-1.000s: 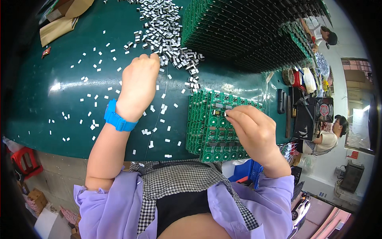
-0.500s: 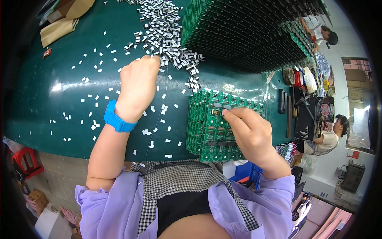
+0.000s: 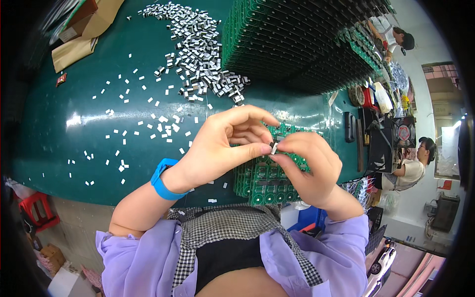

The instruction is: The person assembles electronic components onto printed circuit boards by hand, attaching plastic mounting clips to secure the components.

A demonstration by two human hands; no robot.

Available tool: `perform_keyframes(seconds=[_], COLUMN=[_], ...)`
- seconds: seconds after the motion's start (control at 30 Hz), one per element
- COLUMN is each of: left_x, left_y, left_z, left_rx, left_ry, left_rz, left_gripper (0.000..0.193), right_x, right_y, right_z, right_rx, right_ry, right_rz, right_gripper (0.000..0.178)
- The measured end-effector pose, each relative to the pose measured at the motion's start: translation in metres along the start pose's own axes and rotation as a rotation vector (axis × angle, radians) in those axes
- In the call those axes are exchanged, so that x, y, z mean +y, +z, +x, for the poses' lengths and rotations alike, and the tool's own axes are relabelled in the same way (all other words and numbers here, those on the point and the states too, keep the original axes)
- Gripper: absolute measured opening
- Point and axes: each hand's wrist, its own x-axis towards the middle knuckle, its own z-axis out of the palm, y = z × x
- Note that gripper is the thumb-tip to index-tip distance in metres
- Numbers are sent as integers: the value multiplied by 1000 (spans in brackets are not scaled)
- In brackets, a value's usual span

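Note:
Over the near green circuit boards [image 3: 267, 185], my two hands meet at one small black-and-white component [image 3: 273, 147]. My left hand [image 3: 217, 143], with a blue band at its wrist, has its thumb and curled fingers closed at the black side. The thumb and forefinger of my right hand [image 3: 314, 166] pinch the white side. The boards lie stacked in an overlapping group at the table's near edge, partly hidden under both hands. Farther off is a heap of similar black-and-white components [image 3: 198, 54].
A tall stack of circuit boards [image 3: 297, 44] rises at the back right. Small white pieces [image 3: 163, 123] are scattered over the green table [image 3: 49, 128]. Brown cardboard [image 3: 74, 52] lies at the far left. Two other people sit at the right, beyond a black fan [image 3: 403, 133].
My left hand has come from the component heap toward the right and nearer, to meet my right hand. My right hand has lifted off the board slightly. Both now pinch one component.

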Motion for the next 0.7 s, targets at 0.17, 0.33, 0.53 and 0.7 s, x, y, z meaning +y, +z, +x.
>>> perform_keyframes(seconds=[0.17, 0.33, 0.53, 0.7], left_x=[-1, -1, -6, -9], left_y=[2, 4, 14, 12], left_z=[-3, -2, -8, -7], left_rx=[-9, -20, 11, 52], left_ry=[-28, -51, 319, 527], left_rz=[-56, -131, 275, 565], left_gripper=[24, 15, 13, 10], right_x=[5, 7, 8, 6], right_y=[2, -1, -10, -10], right_z=[0, 3, -3, -5], right_rx=[97, 55, 7, -20], right_ry=[-239, -285, -39, -1], right_rz=[-183, -139, 83, 193], right_gripper=[20, 20, 20, 22])
